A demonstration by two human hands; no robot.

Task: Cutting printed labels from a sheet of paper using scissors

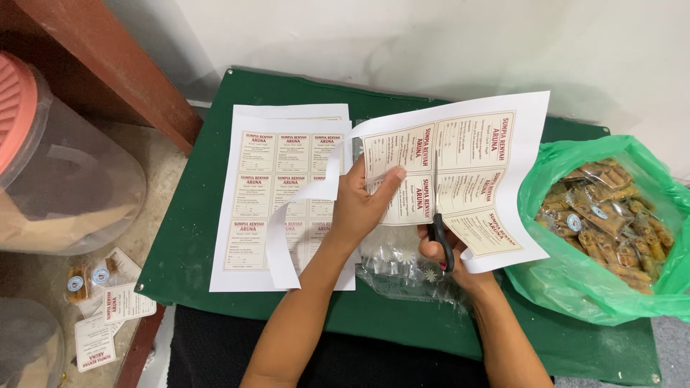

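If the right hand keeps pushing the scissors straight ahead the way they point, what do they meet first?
More of the label sheet held up by the left hand: the scissors in the right hand point up along it. Beyond its top edge, probably the green mat.

The sheet of labels [467, 179] in your left hand [363, 208] is white, printed with cream panels bearing dark red headings. The scissors [440, 237] in your right hand [449, 262] have black handles. Left of your left hand, a second white sheet [287, 194] shows the same cream-and-red grid, with a plain white strip [287, 237] curling over it. The counter [208, 208] beneath is dark green. Right of your right hand, a translucent bright green bag [611, 230] holds golden-brown snack packets [611, 208] with round blue-and-white stickers.
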